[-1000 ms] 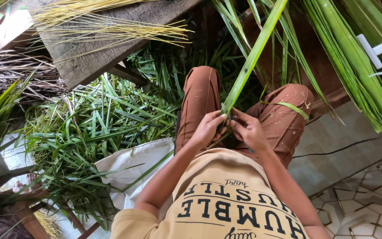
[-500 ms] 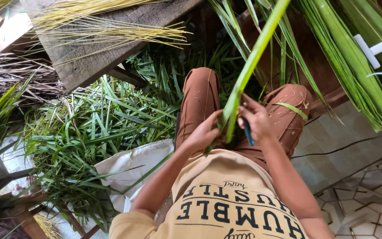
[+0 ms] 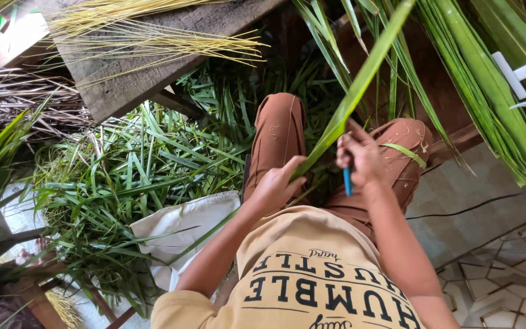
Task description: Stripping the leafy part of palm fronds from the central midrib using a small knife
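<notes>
Two hands work one long green palm leaf (image 3: 360, 85) over my lap. My left hand (image 3: 278, 183) is closed around the leaf's lower end, just above the left knee. My right hand (image 3: 360, 159) is closed on a small blue-handled tool (image 3: 347, 181), its fingers touching the leaf blade a little higher up. The leaf runs from my lap diagonally up and to the right, out of the top of the view.

To do this step well, I judge that:
1. the left hand should keep the leaf taut and straight;
2. the tool should travel along the leaf, away from the left fingers;
3. the pull should follow the leaf's own line, so the blade does not tear sideways.

Open room is limited. A bundle of hanging green leaves (image 3: 488, 91) crowds the right side, near the right hand. A wooden plank (image 3: 153, 67) with yellow strips (image 3: 171, 39) lies ahead on the left. Cut leaves (image 3: 123, 183) and a white sack (image 3: 184, 225) fill the floor to my left. The freest path lies along the leaf itself.
</notes>
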